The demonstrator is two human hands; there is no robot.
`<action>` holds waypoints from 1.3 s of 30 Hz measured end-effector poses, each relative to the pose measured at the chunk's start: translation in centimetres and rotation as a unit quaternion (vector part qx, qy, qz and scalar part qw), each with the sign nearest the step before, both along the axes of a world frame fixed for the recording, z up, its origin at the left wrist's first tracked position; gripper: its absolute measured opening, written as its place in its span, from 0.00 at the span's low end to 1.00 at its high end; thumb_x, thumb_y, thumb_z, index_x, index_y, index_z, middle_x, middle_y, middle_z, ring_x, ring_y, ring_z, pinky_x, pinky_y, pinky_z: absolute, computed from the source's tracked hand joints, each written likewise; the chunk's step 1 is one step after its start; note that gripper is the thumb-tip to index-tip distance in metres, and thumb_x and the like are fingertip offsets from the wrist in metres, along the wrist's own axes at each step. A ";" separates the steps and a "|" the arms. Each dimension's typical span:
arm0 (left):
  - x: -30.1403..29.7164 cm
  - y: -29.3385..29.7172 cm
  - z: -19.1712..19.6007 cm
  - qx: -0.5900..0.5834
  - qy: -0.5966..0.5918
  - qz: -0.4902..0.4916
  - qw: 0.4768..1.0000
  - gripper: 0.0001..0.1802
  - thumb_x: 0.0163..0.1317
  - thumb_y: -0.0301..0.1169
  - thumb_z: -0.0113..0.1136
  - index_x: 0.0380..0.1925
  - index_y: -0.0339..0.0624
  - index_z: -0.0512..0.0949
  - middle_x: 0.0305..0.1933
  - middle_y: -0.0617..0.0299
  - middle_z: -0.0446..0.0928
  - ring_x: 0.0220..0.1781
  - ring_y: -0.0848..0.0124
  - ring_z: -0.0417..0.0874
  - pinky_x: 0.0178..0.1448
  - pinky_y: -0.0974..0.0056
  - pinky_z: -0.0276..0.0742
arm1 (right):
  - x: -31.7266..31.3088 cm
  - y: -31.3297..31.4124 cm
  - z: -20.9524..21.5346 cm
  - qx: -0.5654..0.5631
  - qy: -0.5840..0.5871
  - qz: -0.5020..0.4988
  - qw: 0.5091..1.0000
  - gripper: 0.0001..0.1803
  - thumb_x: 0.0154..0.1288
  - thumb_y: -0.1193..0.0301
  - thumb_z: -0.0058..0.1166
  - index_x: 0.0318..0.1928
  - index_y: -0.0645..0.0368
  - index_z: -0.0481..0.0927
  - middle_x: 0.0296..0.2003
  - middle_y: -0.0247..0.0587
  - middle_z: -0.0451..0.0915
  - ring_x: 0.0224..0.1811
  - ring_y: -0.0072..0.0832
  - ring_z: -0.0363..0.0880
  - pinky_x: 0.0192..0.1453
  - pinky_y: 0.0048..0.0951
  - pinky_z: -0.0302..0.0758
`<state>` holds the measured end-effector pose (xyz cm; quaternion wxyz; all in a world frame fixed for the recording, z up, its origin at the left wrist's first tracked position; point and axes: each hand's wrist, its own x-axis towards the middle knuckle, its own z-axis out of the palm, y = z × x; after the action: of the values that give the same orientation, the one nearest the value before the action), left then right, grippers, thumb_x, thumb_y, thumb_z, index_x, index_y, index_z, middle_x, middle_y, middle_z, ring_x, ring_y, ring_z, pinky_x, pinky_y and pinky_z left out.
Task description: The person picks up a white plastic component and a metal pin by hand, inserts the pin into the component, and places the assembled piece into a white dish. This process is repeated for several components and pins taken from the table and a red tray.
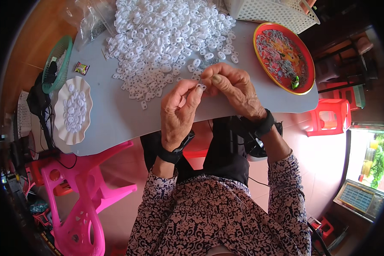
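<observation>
Grey and rounded, the tabletop (115,119) carries a large loose heap of small white plastic pieces (166,38) across its far half, and that heap looks barely dented, so most of the work seems left to do. On the person's left a white scalloped dish (60,112) holds a modest layer of white pieces, which I judge to be the finished share, small beside the heap. On the right a red round tray (305,64) holds thin grey bits. Both hands meet above the near edge: the left hand (177,113) and the right hand (234,87) pinch one small white piece (202,86) between their narrowed fingertips. Bare table lies between the dish and the hands, giving free room to reach left; the tray sits close to the right edge, and a green basket (57,64) overhangs the far left rim
</observation>
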<state>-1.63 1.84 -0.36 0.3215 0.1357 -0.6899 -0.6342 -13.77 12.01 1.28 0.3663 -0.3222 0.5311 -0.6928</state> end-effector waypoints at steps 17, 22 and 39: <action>0.1 0.0 0.5 0.010 -0.010 0.010 1.000 0.06 0.64 0.27 0.54 0.34 0.34 0.74 0.28 0.66 0.73 0.30 0.79 0.71 0.36 0.73 0.68 | 0.5 -0.1 -0.4 0.027 0.074 -0.033 0.996 0.08 0.65 0.70 0.55 0.36 0.64 0.78 0.29 0.29 0.79 0.31 0.13 0.73 0.37 0.18 0.72; 1.1 -0.6 0.9 0.024 0.052 0.161 0.985 0.06 0.65 0.27 0.52 0.34 0.35 0.75 0.30 0.65 0.76 0.35 0.77 0.75 0.45 0.70 0.70 | -0.2 -0.5 0.7 0.018 -0.007 -0.122 0.992 0.09 0.66 0.70 0.51 0.38 0.66 0.77 0.29 0.33 0.79 0.28 0.16 0.74 0.33 0.20 0.73; -0.3 0.1 -0.4 -0.186 -0.018 0.141 0.972 0.06 0.56 0.19 0.52 0.34 0.34 0.72 0.31 0.52 0.75 0.34 0.56 0.76 0.39 0.59 0.72 | -3.0 -4.5 1.8 0.166 0.361 -0.038 0.917 0.10 0.58 0.73 0.47 0.33 0.67 0.78 0.23 0.47 0.81 0.26 0.31 0.84 0.35 0.31 0.78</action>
<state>-1.88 1.96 -0.71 0.4150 0.1811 -0.7754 -0.4402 -16.78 7.54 3.10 0.1719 -0.4644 0.7465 -0.4444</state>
